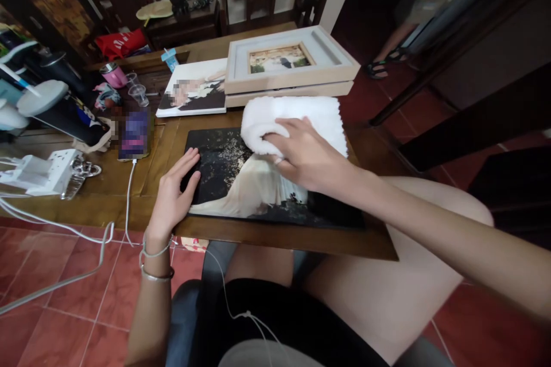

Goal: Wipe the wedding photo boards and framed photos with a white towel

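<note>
A dark photo panel [215, 155] showing a pale flowing dress lies flat near the table's front edge. My right hand [301, 152] is closed on a white cloth [318, 114], bunched under the fingers and spread over the panel's upper right part. Part of the panel is hidden by the cloth and my right forearm. At the panel's left edge rests my left hand [174, 189], fingers stretched out, holding nothing. Bracelets circle the left wrist.
Behind the panel are a white-edged photo print [193, 92] and stacked pale frames [293, 63]. Leftward on the wooden table [166, 143] stand a phone [134, 135] on a cable, a power strip [51, 172], and a large tumbler [60, 112]. A person's foot [379, 69] shows at right.
</note>
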The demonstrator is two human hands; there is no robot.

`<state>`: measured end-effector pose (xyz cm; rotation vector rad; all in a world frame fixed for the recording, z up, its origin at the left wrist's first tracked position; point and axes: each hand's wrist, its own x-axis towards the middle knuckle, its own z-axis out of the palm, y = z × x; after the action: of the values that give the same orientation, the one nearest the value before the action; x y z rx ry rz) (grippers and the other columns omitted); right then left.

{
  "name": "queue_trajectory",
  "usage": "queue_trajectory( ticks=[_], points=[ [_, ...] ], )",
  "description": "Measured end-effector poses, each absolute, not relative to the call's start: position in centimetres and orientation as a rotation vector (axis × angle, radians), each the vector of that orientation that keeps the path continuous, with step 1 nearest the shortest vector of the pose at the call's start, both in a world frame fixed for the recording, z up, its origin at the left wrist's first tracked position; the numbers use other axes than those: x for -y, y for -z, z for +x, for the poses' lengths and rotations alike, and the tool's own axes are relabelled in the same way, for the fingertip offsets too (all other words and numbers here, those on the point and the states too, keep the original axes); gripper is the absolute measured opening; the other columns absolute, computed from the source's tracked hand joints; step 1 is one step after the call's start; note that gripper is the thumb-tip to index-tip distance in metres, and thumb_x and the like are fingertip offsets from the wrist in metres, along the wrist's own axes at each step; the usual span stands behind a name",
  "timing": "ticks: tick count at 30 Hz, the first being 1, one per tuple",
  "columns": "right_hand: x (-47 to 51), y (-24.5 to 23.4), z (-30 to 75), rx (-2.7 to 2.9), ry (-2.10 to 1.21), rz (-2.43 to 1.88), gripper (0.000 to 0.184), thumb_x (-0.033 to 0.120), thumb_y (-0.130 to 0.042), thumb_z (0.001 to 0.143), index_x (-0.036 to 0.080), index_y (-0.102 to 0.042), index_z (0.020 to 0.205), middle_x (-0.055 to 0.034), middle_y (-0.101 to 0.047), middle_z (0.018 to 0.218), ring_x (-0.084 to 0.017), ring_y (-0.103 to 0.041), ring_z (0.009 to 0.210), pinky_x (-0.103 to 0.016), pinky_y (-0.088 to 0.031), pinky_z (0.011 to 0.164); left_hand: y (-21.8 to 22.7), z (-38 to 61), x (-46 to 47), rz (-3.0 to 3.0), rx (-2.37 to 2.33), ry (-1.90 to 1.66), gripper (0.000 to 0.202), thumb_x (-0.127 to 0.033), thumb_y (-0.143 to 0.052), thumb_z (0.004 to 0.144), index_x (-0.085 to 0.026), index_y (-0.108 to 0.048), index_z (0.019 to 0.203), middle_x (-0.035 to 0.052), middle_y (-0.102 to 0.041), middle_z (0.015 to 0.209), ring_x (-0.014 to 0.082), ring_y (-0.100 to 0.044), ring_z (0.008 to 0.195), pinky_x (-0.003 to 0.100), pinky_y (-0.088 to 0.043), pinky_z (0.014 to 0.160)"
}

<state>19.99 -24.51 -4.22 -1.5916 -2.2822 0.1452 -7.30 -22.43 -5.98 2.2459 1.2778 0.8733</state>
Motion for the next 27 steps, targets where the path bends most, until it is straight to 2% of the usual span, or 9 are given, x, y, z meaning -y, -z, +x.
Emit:
queue_trajectory(
  ticks=[3,6,8,11,13,15,17,22,27],
  points=[
    [24.3,3.7,17.0,2.353,-0.138,-1.594,0.037,0.016,-0.050,0.088,0.015,-0.066,0.121,-0.0178,-0.058,0.136,-0.045,-0.040,0.135,-0.075,-0.025,0.107,5.6,-7.4,22.8,2.186,-1.264,-0.957,0.043,-0.041,-0.045,0.101,-0.020,-0.060,0.135,0.0076,-0.054,0.148,0.0234,-0.046,0.141,0.044,-0.033,0.120],
    [26.5,3.3,13.6,2.551,-0.217,-1.171,0.036,0.013,-0.053,0.086,0.018,-0.069,0.118,-0.0139,-0.055,0.142,-0.041,-0.035,0.141,-0.072,-0.020,0.112,5.5,-7.7,23.2,2.038,-1.257,-1.110,0.056,-0.052,-0.032,0.103,-0.020,-0.048,0.146,0.0078,-0.049,0.152,0.0259,-0.044,0.142,0.041,-0.039,0.117],
    [28.5,3.1,12.5,2.628,-0.296,-0.879,0.028,0.016,-0.056,0.086,0.020,-0.071,0.110,-0.0115,-0.058,0.140,-0.038,-0.036,0.141,-0.069,-0.019,0.114,5.6,-7.8,23.4,1.961,-1.250,-1.164,0.064,-0.058,-0.020,0.103,-0.020,-0.038,0.151,0.0076,-0.045,0.155,0.0276,-0.044,0.142,0.040,-0.043,0.113],
    [30.7,3.0,13.0,2.654,-0.432,-0.727,0.023,0.020,-0.061,0.083,0.020,-0.072,0.103,-0.0107,-0.063,0.133,-0.035,-0.040,0.139,-0.065,-0.020,0.116,5.9,-7.9,23.3,1.946,-1.213,-1.168,0.065,-0.058,-0.012,0.103,-0.023,-0.038,0.151,0.0070,-0.045,0.155,0.0271,-0.043,0.142,0.041,-0.044,0.112],
    [31.3,3.3,14.6,2.595,-0.489,-0.763,0.027,0.020,-0.062,0.080,0.020,-0.071,0.105,-0.0119,-0.065,0.129,-0.035,-0.044,0.137,-0.065,-0.023,0.115,6.0,-7.8,23.1,2.032,-1.222,-1.137,0.058,-0.056,-0.024,0.103,-0.023,-0.047,0.146,0.0082,-0.049,0.152,0.0260,-0.044,0.142,0.043,-0.041,0.115],
    [30.9,3.7,16.5,2.496,-0.482,-0.851,0.032,0.019,-0.059,0.078,0.021,-0.069,0.108,-0.0123,-0.067,0.125,-0.035,-0.048,0.133,-0.066,-0.028,0.112,6.1,-7.7,22.8,2.162,-1.270,-1.067,0.050,-0.050,-0.044,0.100,-0.021,-0.056,0.140,0.0091,-0.054,0.147,0.0255,-0.049,0.139,0.043,-0.038,0.117],
    [29.6,4.0,18.2,2.421,-0.444,-0.980,0.034,0.015,-0.054,0.078,0.023,-0.068,0.108,-0.0111,-0.068,0.122,-0.034,-0.050,0.131,-0.065,-0.031,0.110,6.1,-7.6,22.6,2.246,-1.310,-1.002,0.045,-0.042,-0.056,0.097,-0.021,-0.060,0.135,0.0088,-0.059,0.143,0.0246,-0.053,0.135,0.043,-0.038,0.117],
    [24.1,3.3,18.1,2.291,-0.381,-1.302,0.032,0.021,-0.045,0.090,0.018,-0.067,0.114,-0.0129,-0.066,0.126,-0.035,-0.055,0.120,-0.058,-0.037,0.105,6.1,-7.4,22.3,2.270,-1.304,-0.969,0.037,-0.032,-0.060,0.094,-0.020,-0.065,0.129,0.0079,-0.063,0.138,0.0238,-0.057,0.131,0.045,-0.041,0.116],
    [19.5,2.3,13.2,2.265,-0.424,-1.317,0.036,0.023,-0.043,0.097,0.017,-0.063,0.126,-0.0129,-0.063,0.136,-0.033,-0.056,0.120,-0.052,-0.036,0.104,6.1,-7.5,22.3,2.273,-1.288,-0.955,0.038,-0.030,-0.062,0.093,-0.018,-0.065,0.129,0.0090,-0.062,0.138,0.0237,-0.055,0.133,0.045,-0.040,0.117]
  ],
)
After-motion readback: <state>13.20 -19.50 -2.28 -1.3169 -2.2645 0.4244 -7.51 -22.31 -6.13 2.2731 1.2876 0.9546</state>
